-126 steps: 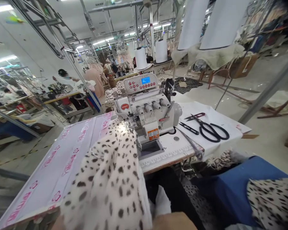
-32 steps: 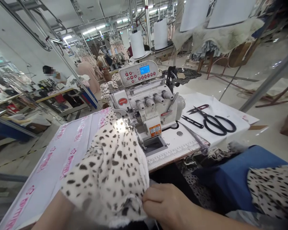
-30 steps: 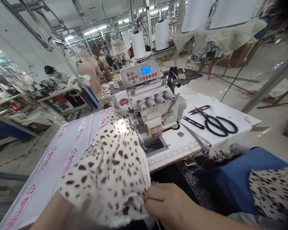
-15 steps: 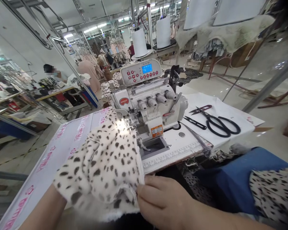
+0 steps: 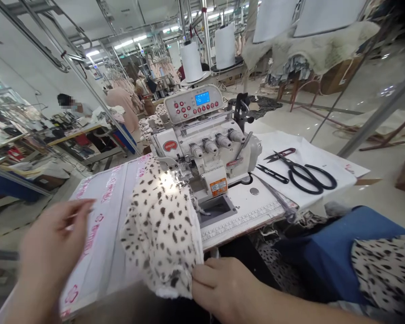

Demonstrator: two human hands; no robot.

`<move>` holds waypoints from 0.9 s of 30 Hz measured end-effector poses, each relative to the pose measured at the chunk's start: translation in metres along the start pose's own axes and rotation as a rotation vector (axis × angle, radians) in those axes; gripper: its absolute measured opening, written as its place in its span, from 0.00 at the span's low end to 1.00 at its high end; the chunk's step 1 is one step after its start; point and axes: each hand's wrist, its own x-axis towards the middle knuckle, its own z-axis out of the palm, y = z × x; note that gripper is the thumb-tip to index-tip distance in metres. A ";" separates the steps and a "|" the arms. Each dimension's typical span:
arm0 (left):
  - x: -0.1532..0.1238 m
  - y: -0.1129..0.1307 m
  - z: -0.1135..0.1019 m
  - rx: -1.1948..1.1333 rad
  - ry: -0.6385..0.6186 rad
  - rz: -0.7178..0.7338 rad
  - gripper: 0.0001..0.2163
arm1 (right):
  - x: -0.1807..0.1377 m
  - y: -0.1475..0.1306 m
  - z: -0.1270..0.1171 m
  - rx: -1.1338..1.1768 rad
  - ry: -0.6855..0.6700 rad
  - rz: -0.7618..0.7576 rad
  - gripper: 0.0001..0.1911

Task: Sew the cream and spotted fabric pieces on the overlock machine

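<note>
A cream fleece piece with dark spots (image 5: 162, 225) lies on the table and runs up under the presser foot of a white overlock machine (image 5: 205, 148). My right hand (image 5: 226, 288) pinches the near lower edge of this spotted fabric, fingers closed on it. My left hand (image 5: 50, 252) hovers above the table's left part, away from the fabric, with its fingers apart and nothing in them.
Black scissors (image 5: 307, 175) and thread snips (image 5: 273, 173) lie on white paper right of the machine. A white table cover with pink print (image 5: 97, 202) spreads left. Blue cloth (image 5: 334, 252) and more spotted fabric (image 5: 384, 270) sit at my right. A person works at a far-left table.
My left hand has come out from under the spotted fabric and risen to the left, open. The fabric has dropped flatter and narrower. My right hand keeps its pinch on the edge.
</note>
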 end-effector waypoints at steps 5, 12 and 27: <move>-0.023 0.081 0.041 -0.374 -0.363 0.347 0.10 | 0.002 -0.003 -0.005 -0.085 0.228 -0.036 0.09; -0.011 0.074 0.061 -0.362 -0.454 0.433 0.11 | 0.003 0.004 -0.002 -0.059 0.129 -0.013 0.06; -0.027 0.066 0.031 -0.712 -0.289 0.501 0.08 | 0.020 0.013 -0.025 0.102 0.282 -0.001 0.11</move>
